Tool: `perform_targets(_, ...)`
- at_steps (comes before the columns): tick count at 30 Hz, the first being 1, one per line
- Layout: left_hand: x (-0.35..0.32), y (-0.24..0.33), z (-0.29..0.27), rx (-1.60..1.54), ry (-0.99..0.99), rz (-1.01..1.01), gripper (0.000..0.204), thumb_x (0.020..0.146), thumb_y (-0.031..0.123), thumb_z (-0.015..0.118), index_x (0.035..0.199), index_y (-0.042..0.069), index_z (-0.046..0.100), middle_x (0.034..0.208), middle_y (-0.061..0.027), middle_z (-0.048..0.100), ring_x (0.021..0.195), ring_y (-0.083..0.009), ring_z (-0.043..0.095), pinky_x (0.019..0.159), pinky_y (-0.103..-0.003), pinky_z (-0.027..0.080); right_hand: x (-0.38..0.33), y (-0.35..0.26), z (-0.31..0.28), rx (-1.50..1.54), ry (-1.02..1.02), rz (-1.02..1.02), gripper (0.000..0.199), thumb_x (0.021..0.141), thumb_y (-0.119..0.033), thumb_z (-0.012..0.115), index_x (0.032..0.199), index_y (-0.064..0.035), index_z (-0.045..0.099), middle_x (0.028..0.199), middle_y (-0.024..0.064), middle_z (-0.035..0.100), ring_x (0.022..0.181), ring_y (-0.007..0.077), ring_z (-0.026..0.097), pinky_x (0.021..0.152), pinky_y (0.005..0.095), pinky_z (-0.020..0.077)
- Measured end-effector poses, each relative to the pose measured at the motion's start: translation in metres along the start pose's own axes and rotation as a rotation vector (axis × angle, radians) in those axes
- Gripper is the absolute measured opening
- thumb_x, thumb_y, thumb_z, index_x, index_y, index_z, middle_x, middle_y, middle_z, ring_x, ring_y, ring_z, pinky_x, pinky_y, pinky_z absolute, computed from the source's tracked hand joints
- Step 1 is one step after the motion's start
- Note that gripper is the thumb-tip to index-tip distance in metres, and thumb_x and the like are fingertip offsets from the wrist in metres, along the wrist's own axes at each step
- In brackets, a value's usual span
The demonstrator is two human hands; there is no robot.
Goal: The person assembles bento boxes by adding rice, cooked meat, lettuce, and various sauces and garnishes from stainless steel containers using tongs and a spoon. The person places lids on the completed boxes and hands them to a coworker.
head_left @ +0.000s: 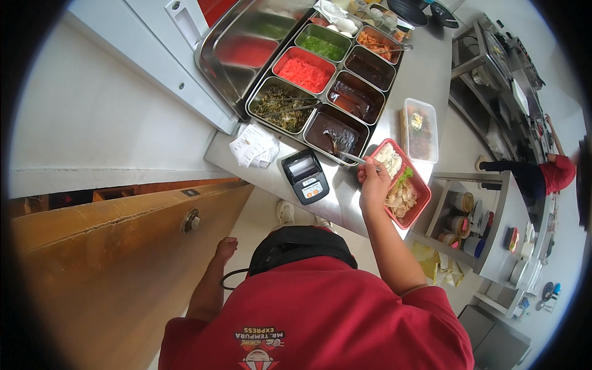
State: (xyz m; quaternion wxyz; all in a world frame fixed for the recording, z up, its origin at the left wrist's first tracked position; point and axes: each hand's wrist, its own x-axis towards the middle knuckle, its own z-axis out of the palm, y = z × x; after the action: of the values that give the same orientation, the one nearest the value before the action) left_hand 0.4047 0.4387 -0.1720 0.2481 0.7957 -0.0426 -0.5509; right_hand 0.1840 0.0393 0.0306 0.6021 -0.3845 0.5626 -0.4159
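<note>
My right hand is shut on the metal handle of a spoon. The spoon's bowl rests in a steel pan of dark brown sauce. Just right of that hand, a red rectangular tray lies on the steel counter, holding white rice, a green leaf and pale sliced meat. My left hand hangs low beside my body with its fingers loosely curled and nothing in it, near a brown wooden panel.
A rack of steel pans holds red shreds, green bits, dark greens and brown sauces. A small black printer, paper slips and a clear lidded food box sit nearby. Another person in red stands far right.
</note>
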Motion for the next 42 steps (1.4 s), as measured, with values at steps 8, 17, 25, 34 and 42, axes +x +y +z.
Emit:
perform_targets(8,-0.012,0.031,0.009,0.023,-0.019,0.043,0.017,0.080,0.014,0.051,0.081,-0.001,0.057,0.067,-0.0028,0.053,0.064,-0.0116,0.051,0.060,-0.026,0.041,-0.006,-0.007,-0.006,0.102,0.048,-0.017,0.016,0.086,-0.015,0.052,0.091,0.0000,0.055,0.068,0.0043,0.057,0.055,0.0066,0.046,0.048,0.0183,0.0358)
perform_targets(17,-0.007,0.027,0.006,0.054,-0.053,0.048,0.016,0.080,0.013,0.048,0.079,0.000,0.057,0.067,-0.0020,0.053,0.063,-0.0114,0.049,0.060,-0.025,0.040,-0.003,-0.008,-0.015,0.277,0.082,0.053,0.015,0.087,-0.013,0.050,0.092,0.0001,0.054,0.069,0.0039,0.057,0.055,0.0067,0.046,0.049,0.0178,0.0357)
perform_targets(25,-0.009,0.030,0.011,-0.006,-0.024,-0.007,0.022,0.081,0.013,0.048,0.095,-0.003,0.056,0.077,-0.0041,0.056,0.069,-0.0127,0.052,0.066,-0.026,0.043,-0.008,-0.017,-0.017,0.388,0.068,0.119,0.015,0.087,-0.014,0.050,0.093,-0.0002,0.054,0.069,0.0036,0.055,0.057,0.0079,0.047,0.053,0.0185,0.0367)
perform_targets(34,-0.006,0.027,0.009,0.043,-0.023,0.019,0.026,0.082,0.014,0.051,0.100,-0.004,0.055,0.081,-0.0065,0.058,0.070,-0.0139,0.054,0.066,-0.026,0.044,-0.012,-0.029,-0.015,0.380,0.032,0.028,0.017,0.087,-0.014,0.049,0.095,0.0001,0.051,0.071,0.0032,0.053,0.060,0.0081,0.047,0.055,0.0191,0.0387)
perform_targets(42,-0.005,0.024,0.009,0.055,-0.039,0.007,0.018,0.084,0.016,0.049,0.095,0.003,0.055,0.084,-0.0040,0.057,0.074,-0.0150,0.054,0.068,-0.027,0.042,-0.010,-0.026,-0.014,0.380,0.054,0.011,0.015,0.086,-0.013,0.051,0.093,0.0002,0.052,0.071,0.0041,0.054,0.059,0.0083,0.047,0.054,0.0187,0.0372)
